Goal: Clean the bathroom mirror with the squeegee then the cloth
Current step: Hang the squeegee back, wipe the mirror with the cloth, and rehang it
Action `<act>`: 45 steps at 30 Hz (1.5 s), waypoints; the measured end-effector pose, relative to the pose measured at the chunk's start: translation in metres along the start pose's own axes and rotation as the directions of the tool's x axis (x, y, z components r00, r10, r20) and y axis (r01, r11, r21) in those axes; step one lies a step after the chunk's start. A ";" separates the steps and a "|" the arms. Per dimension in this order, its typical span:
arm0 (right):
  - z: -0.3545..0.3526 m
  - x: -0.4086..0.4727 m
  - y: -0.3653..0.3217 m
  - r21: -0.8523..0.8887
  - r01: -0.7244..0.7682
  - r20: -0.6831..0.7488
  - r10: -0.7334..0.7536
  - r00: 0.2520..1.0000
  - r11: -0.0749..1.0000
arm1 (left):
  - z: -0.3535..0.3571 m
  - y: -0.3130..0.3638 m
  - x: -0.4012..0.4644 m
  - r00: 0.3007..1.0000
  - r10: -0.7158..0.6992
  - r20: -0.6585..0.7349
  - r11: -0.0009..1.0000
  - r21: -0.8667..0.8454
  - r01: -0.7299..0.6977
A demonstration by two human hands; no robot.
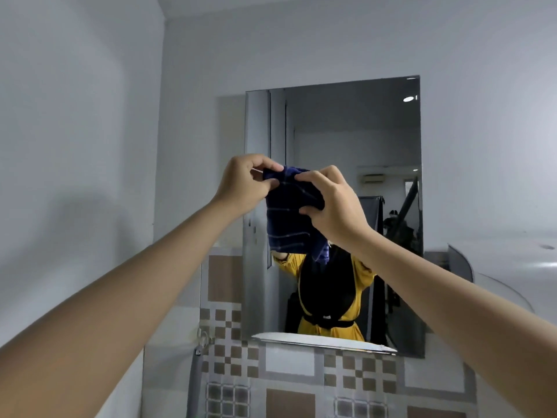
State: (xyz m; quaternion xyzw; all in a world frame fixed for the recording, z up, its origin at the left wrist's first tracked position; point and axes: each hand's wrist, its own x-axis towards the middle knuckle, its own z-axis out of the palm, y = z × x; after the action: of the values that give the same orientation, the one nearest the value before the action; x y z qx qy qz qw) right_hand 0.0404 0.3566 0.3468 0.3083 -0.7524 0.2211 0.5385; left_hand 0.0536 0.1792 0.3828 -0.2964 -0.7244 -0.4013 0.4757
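Head view, looking up at a wall mirror set right of frame centre. Both bare arms reach up from the lower corners toward mid-frame.

Cloth: dark navy with thin pale stripes, bunched, held up in front of the mirror's lower-left part at frame centre. Whether it touches the glass, cannot tell. Loose end hangs down below the hands.

Left hand: left of the cloth, fingers curled, thumb and fingertips pinching the cloth's upper left corner.

Right hand: right of the cloth, index finger and thumb pinching its upper right edge; remaining fingers curled into the fabric lower down.

Squeegee: not seen in frame.

Mirror: rectangular, frameless, on a pale grey wall. Reflection shows a person in a yellow garment with black straps, arms raised, head area covered by the cloth. A ceiling light shows as a bright spot at the reflection's upper right.

Below the mirror: narrow white shelf along its bottom edge. Under that, tiled wall in brown, grey and white checks, lower centre of frame. Metal fitting on the tiles, lower left of the mirror.
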 end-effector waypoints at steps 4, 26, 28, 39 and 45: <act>0.008 0.045 0.008 0.005 0.038 -0.077 -0.037 0.996 0.999 | -0.009 -0.011 0.040 0.994 0.061 -0.092 0.998 0.019 -0.059; 0.081 0.260 0.031 -0.624 0.124 0.023 -0.140 0.990 0.771 | -0.021 -0.185 0.092 0.932 0.047 0.358 0.715 0.640 -0.282; 0.086 0.273 0.030 -0.713 0.162 0.053 -0.177 0.983 0.682 | -0.020 -0.192 0.091 0.936 0.050 0.350 0.694 0.662 -0.284; 0.104 0.274 0.029 -0.726 0.213 0.201 -0.094 0.975 0.654 | -0.018 -0.191 0.089 0.908 0.153 0.390 0.599 0.694 -0.399; 0.091 0.256 0.057 -0.726 0.144 0.111 -0.092 0.990 0.672 | -0.019 -0.190 0.088 0.905 0.172 0.390 0.574 0.707 -0.414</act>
State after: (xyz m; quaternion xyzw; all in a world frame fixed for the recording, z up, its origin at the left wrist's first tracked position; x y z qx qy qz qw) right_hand -0.1202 0.2789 0.5597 0.1224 -0.7734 -0.1434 0.6053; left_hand -0.1244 0.0718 0.4117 -0.2325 -0.8245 0.0812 0.5095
